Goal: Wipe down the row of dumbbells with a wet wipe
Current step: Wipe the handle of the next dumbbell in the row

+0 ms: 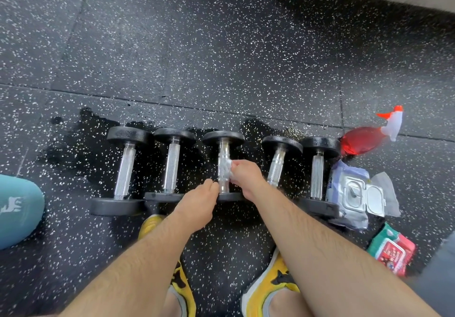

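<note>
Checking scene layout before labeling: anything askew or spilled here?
Yes. The fourth dumbbell from the left lies slanted while the other four sit parallel. Dark wet patches spread over the floor there. The spray bottle lies on its side, and the wipes pack has its lid open.

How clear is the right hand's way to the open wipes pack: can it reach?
Probably yes. The right hand pinches a wipe on the middle dumbbell; the wipes pack lies open just beyond the last dumbbell. Only that one and its neighbour lie between, both low, with nothing above them.
</note>
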The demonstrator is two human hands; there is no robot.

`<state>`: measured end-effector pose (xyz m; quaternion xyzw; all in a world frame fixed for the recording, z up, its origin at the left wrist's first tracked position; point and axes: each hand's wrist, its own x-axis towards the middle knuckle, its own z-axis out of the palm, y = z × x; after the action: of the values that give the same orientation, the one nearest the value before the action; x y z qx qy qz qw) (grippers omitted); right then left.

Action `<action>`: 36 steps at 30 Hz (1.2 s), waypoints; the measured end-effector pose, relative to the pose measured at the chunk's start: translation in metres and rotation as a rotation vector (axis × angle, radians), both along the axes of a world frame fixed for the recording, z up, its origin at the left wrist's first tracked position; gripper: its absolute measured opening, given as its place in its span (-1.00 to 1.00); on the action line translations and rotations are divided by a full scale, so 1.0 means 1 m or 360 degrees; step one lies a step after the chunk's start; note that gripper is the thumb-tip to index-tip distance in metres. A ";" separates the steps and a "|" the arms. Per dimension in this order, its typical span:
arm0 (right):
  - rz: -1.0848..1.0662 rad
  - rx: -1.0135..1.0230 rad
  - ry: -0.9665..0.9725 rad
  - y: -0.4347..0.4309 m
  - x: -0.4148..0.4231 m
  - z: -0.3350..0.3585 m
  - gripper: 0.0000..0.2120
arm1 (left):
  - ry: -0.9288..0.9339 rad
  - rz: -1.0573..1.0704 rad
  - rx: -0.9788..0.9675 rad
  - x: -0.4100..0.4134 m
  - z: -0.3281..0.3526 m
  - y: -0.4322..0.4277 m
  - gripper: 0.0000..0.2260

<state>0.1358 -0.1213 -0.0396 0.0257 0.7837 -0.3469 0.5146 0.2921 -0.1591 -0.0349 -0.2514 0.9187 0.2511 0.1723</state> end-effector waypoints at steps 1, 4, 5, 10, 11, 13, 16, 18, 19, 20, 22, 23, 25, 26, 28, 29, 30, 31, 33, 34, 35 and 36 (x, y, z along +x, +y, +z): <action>-0.0091 -0.0013 -0.0097 -0.001 -0.001 -0.001 -0.78 | -0.0009 -0.0018 -0.0025 -0.001 0.002 0.000 -0.78; -0.0311 -0.0135 -0.0317 -0.001 0.001 0.000 -0.79 | -0.0018 -0.0111 -0.0182 0.001 0.007 -0.006 -0.70; -0.0332 -0.0161 -0.0341 -0.001 0.002 0.003 -0.80 | -0.0011 -0.0178 -0.0249 0.003 0.009 -0.008 -0.67; -0.0166 -0.0247 -0.0352 -0.005 0.011 0.001 -0.73 | -0.0006 -0.0436 -0.0474 0.006 0.009 -0.006 -0.53; -0.0109 -0.0238 -0.0309 -0.005 0.011 0.002 -0.74 | 0.0001 -0.0495 -0.0488 0.004 0.009 -0.005 -0.56; 0.0035 -0.0177 -0.0115 -0.004 0.008 0.001 -0.81 | 0.0066 -0.0576 -0.0469 0.002 0.007 -0.007 -0.57; 0.0124 -0.0098 0.0389 -0.005 0.002 0.007 -0.88 | 0.0204 -0.0588 -0.0376 0.003 0.003 -0.015 -0.67; 0.0077 -0.0218 0.0704 -0.010 -0.001 0.011 -0.93 | 0.0230 -0.0459 -0.0328 0.004 -0.003 -0.021 -0.72; 0.0103 -0.0293 0.0815 -0.014 -0.001 0.013 -0.95 | 0.0196 -0.0349 -0.0296 0.005 -0.006 -0.023 -0.68; 0.0167 -0.0364 0.0904 -0.019 0.001 0.013 -0.95 | 0.0133 -0.0270 -0.0292 0.005 -0.009 -0.024 -0.63; 0.0470 -0.0382 0.1164 -0.023 0.002 0.008 -0.90 | 0.0054 -0.0228 -0.0329 0.007 -0.013 -0.023 -0.58; 0.0660 -0.0348 0.1308 -0.024 0.003 0.003 -0.83 | 0.0049 -0.0226 -0.0328 0.008 -0.015 -0.021 -0.58; 0.0795 -0.0281 0.1390 -0.024 0.003 -0.005 -0.77 | 0.0049 -0.0229 -0.0314 0.009 -0.016 -0.019 -0.60; 0.0763 -0.0265 0.1340 -0.023 0.004 -0.007 -0.77 | 0.0049 -0.0236 -0.0311 0.010 -0.017 -0.020 -0.60; 0.0700 -0.0225 0.1283 -0.024 0.005 -0.009 -0.74 | 0.0080 -0.0250 -0.0311 0.011 -0.018 -0.021 -0.59; 0.0644 -0.0210 0.1265 -0.026 0.007 -0.007 -0.73 | 0.0099 -0.0248 -0.0299 0.010 -0.018 -0.021 -0.60; 0.0545 -0.0215 0.1246 -0.026 0.009 -0.007 -0.74 | 0.0113 -0.0244 -0.0277 0.010 -0.020 -0.021 -0.60; 0.0428 -0.0226 0.1233 -0.026 0.011 -0.006 -0.74 | 0.0123 -0.0243 -0.0255 0.009 -0.020 -0.021 -0.60; 0.0220 -0.0204 0.1214 -0.021 0.013 -0.011 -0.73 | 0.0131 -0.0236 -0.0215 0.006 -0.022 -0.018 -0.61; 0.0122 -0.0189 0.1202 -0.019 0.012 -0.015 -0.73 | 0.0124 -0.0236 -0.0209 0.005 -0.023 -0.017 -0.61; 0.0028 -0.0172 0.1189 -0.018 0.010 -0.017 -0.74 | 0.0118 -0.0234 -0.0212 0.004 -0.023 -0.017 -0.61; -0.0065 -0.0169 0.1159 -0.018 0.008 -0.018 -0.75 | 0.0113 -0.0239 -0.0217 0.004 -0.023 -0.018 -0.61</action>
<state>0.1441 -0.1393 -0.0581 -0.1106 0.8957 -0.3838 0.1955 0.2961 -0.1767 -0.0580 -0.1841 0.9554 0.1830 0.1405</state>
